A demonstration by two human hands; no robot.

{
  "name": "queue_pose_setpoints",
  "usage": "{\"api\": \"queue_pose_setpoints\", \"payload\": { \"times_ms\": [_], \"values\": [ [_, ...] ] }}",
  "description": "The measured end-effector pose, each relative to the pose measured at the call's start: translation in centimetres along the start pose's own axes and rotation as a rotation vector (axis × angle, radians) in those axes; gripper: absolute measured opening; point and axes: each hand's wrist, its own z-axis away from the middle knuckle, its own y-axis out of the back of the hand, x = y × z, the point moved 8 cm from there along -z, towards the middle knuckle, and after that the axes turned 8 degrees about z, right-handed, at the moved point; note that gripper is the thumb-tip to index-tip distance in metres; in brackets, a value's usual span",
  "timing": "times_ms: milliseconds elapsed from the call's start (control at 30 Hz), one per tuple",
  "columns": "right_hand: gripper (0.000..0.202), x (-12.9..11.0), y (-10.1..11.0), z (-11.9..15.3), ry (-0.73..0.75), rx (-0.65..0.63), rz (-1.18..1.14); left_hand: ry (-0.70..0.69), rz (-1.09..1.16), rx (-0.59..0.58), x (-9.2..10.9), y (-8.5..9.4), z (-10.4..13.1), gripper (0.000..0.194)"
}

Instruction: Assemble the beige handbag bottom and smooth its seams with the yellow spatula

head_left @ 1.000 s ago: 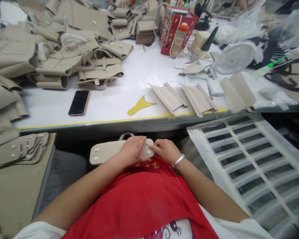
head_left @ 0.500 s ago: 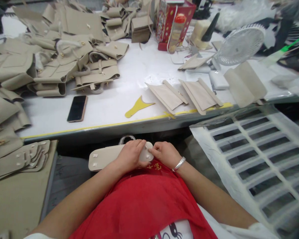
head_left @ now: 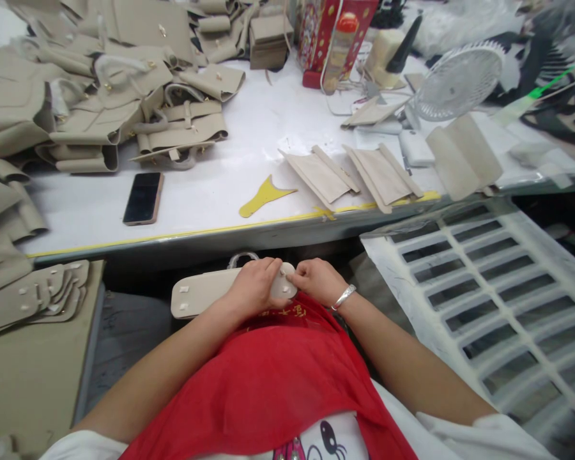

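A beige handbag (head_left: 204, 292) lies across my lap with its flat, rounded-end base facing up. Small white squares sit near the base's corners, and a clear-wrapped handle (head_left: 243, 257) sticks out on the far side. Over the right half of the base, my left hand (head_left: 256, 286) grips the bag, thumb on the near edge and fingers toward the far edge. My right hand (head_left: 320, 282) is curled at the bag's right end, thumb and forefinger pinched beside a white square. Whatever is between those fingertips is too small to make out.
Beige bags (head_left: 110, 108) are heaped on the left of the white table (head_left: 249, 140). A phone (head_left: 144, 198), a yellow template-like piece (head_left: 266, 196), beige panels (head_left: 319, 174) and a fan (head_left: 460, 80) also lie there. A white slatted rack (head_left: 489, 281) stands right; base pieces (head_left: 33, 297) lie left.
My right thumb and forefinger have shifted slightly up along the bag's right end. The left hand keeps its grip. The whole view has tilted a little.
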Motion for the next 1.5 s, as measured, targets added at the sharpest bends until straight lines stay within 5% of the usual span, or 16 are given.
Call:
{"api": "queue_pose_setpoints", "payload": {
  "times_ms": [367,900,1267,1500],
  "values": [
    [0.039,0.4,-0.1,0.1,-0.027,0.023,0.028,0.036,0.0,0.005,0.1,0.2,0.1,0.054],
    [0.032,0.4,-0.6,1.3,-0.11,0.052,-0.151,-0.002,0.033,0.151,-0.6,0.1,0.8,0.077],
    [0.028,1.7,-2.0,1.0,-0.104,0.089,-0.44,0.029,0.055,0.064,-0.7,-0.2,0.1,0.058],
    [0.028,1.7,-1.9,0.9,-0.101,0.086,-0.343,0.028,0.047,0.054,-0.3,-0.6,-0.2,0.063]
  ]
}}
